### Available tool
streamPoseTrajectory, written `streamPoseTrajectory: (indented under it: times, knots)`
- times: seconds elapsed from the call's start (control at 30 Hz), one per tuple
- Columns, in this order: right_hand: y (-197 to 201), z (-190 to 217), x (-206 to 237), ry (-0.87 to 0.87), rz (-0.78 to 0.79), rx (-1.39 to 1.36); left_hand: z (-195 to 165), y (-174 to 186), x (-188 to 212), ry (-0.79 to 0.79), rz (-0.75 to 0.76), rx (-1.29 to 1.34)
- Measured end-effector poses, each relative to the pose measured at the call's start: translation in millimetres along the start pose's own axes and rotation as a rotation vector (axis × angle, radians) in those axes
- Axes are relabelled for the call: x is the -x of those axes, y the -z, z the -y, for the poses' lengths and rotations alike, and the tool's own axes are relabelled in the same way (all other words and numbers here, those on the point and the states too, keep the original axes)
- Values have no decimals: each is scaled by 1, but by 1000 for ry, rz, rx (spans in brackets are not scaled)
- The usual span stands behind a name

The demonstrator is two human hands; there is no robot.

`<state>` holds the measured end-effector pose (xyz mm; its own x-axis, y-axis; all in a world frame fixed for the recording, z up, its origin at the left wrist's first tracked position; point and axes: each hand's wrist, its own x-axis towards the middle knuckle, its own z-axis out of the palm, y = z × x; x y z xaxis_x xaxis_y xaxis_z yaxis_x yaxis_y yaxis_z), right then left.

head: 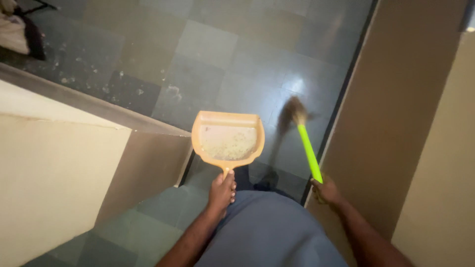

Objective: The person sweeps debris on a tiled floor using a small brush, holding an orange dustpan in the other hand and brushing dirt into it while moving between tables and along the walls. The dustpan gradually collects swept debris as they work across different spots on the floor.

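Note:
My left hand [222, 191] grips the short handle of an orange plastic dustpan [228, 140], held out in front of me above the floor. Pale dust and crumbs lie in the pan's tray. My right hand [326, 190] is closed around the bright green handle of a broom [308, 151]. The broom's brown bristle head [293, 112] is blurred and hangs just right of the dustpan, apart from it. My blue garment fills the bottom middle of the view.
The floor is dark grey-green tile [208, 74] with pale specks of dirt at the upper left. A beige wall corner [59, 163] stands at my left, a brown and beige wall [396, 123] at my right. Cloth and a dark object [20, 29] lie at the far top left.

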<state>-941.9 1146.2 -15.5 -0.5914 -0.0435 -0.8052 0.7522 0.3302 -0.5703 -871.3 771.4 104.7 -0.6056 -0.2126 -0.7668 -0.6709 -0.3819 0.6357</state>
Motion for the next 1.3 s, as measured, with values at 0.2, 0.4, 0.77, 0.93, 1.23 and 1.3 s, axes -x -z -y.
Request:
streamPoseTrajectory:
  times: [0.2,0.4,0.77,0.93,1.23,1.3]
  knots:
    - [-42,66,-20,-119,234,207,-8,-1,-9,-21,-28,54]
    - [-115,112,-53,-350,245,74,-27,0,-28,-11,-105,6]
    - [-47,197,-119,-33,-9,45,-101,48,-100,5,-208,189]
    - [-70,262,-119,-87,160,251,-129,59,-117,6,-228,216]
    - [-206,301,-165,-132,477,430,-142,59,-134,62,-258,214]
    - [-208,308,-183,-132,443,452,-140,62,-139,75,-282,203]
